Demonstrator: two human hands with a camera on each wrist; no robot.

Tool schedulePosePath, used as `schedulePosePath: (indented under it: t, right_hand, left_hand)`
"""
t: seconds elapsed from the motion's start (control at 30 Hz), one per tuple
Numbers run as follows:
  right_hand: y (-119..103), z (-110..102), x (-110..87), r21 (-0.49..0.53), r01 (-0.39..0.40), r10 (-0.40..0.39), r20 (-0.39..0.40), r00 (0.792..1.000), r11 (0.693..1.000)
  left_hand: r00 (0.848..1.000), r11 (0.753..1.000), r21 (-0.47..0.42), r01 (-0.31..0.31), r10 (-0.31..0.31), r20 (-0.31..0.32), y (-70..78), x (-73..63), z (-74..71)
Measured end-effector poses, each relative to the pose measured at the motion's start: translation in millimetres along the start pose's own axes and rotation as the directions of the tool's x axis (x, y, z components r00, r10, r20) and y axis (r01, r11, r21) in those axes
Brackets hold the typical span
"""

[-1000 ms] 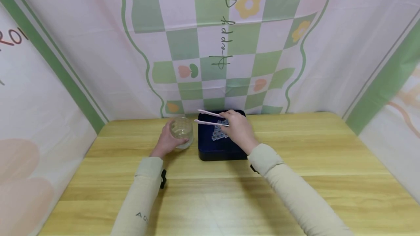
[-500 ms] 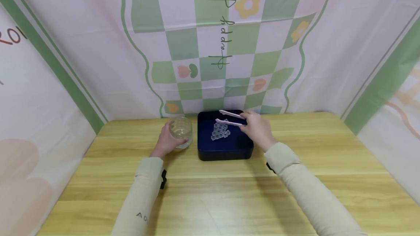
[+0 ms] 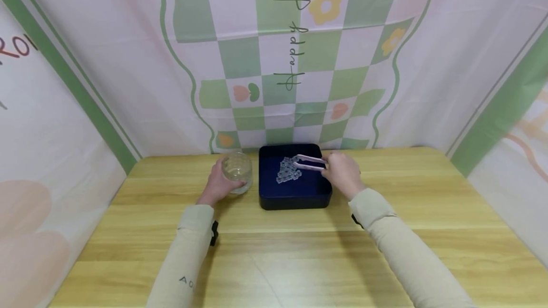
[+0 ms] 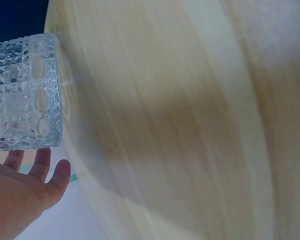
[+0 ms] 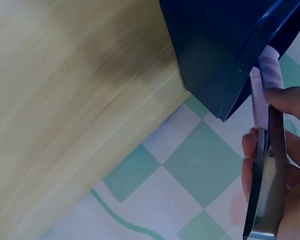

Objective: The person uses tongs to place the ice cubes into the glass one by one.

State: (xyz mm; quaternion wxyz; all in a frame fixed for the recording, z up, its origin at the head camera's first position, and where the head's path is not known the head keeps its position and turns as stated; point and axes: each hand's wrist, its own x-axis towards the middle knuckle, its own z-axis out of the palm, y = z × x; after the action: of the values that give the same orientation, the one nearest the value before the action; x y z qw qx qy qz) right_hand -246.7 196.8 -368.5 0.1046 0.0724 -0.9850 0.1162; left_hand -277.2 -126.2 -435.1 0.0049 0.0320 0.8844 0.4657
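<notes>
My left hand [image 3: 219,185] holds a clear glass [image 3: 237,171] upright on the table, thumb on the near side and fingers around the far left. In the left wrist view the cut, faceted wall of the glass [image 4: 20,95] shows. Right of it stands a dark blue tray [image 3: 295,202] with a cluster of clear cubes [image 3: 287,171] inside. Over the tray's right wall, my right hand [image 3: 342,174] grips tongs [image 5: 274,170] with a metal handle and pale pink arms. The tong tips lie at the upper right of the cubes, spread apart; whether they touch a cube I cannot tell.
A light wooden table [image 3: 265,260] runs under everything. Behind its back edge hangs a green and white checked cloth [image 3: 278,108], close to the tray. White cloth panels [image 3: 55,146] close in the left and right sides.
My right hand has moved right from above the tray, and the tongs have come down among the cubes with their tips closer together. The left hand and the glass have stayed put.
</notes>
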Motion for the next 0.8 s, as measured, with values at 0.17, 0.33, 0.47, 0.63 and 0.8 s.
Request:
schedulePosePath:
  t: [0.17,0.33,0.47,0.63,0.8]
  right_hand:
    - [0.2,-1.2,1.8,-0.017,0.0,0.001,0.053,0.999,1.0]
    - [1.1,-1.8,1.8,-0.035,0.001,0.002,0.086,0.996,0.999]
    - [0.7,-2.2,1.1,-0.037,-0.007,0.011,0.094,0.996,0.999]
    - [-2.5,-3.6,0.2,-0.033,-0.005,0.008,0.098,0.995,0.999]
    - [-5.1,-5.1,-0.1,-0.044,0.021,-0.016,0.105,0.994,0.999]
  left_hand:
    - [1.0,1.0,-0.004,-0.003,0.003,-0.004,0.2,-1.1,0.1]
    - [1.0,1.0,-0.007,-0.001,0.001,0.001,0.6,-1.0,0.0]
    - [1.0,1.0,-0.007,-0.003,0.004,0.003,1.4,-0.6,0.3]
    - [1.0,1.0,0.005,0.001,-0.001,-0.003,0.3,-0.4,0.3]
    - [1.0,1.0,0.002,0.003,-0.003,-0.008,-1.3,-0.7,0.5]
